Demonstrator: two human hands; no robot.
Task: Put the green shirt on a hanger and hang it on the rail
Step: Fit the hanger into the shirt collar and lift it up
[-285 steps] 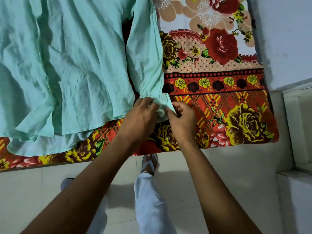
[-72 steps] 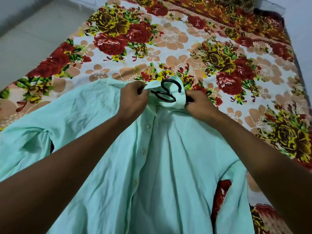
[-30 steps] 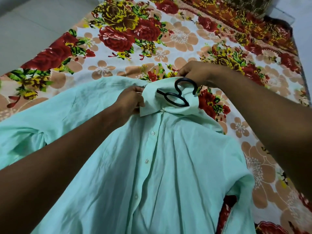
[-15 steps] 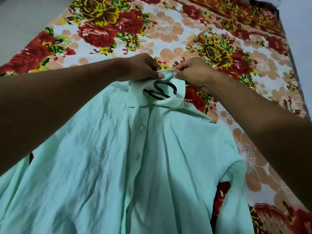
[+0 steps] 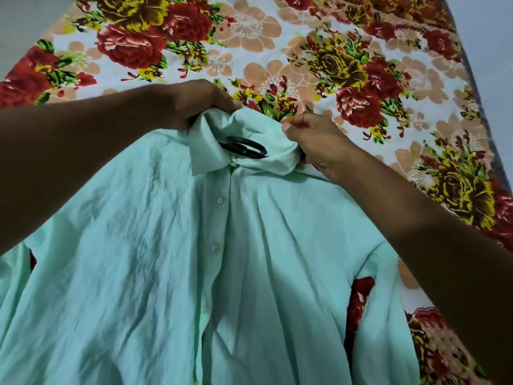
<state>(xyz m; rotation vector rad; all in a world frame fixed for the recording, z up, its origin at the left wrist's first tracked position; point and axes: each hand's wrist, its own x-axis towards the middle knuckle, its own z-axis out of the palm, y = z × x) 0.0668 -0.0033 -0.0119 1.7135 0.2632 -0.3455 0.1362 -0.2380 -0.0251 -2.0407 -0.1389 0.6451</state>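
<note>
Green shirt (image 5: 194, 273): pale mint, wrinkled, lies front-up on the floral bedsheet (image 5: 319, 59); fills the lower and middle part of the view
Placket: buttoned; two white buttons visible below the collar
Collar (image 5: 211, 151): bunched and lifted at the top of the shirt, held from both sides
Hanger (image 5: 244, 147): black; only its curved hook shows, poking out of the neck opening; the rest is hidden inside the shirt
Left hand (image 5: 194, 102): fingers curled over the left side of the collar, gripping the cloth
Right hand (image 5: 316, 140): fingers curled, pinching the right side of the collar just beside the hook
Forearms: both reach in from the lower corners, crossing over the shirt shoulders
Right sleeve: hangs at lower right, a strip of sheet showing between it and the body
</note>
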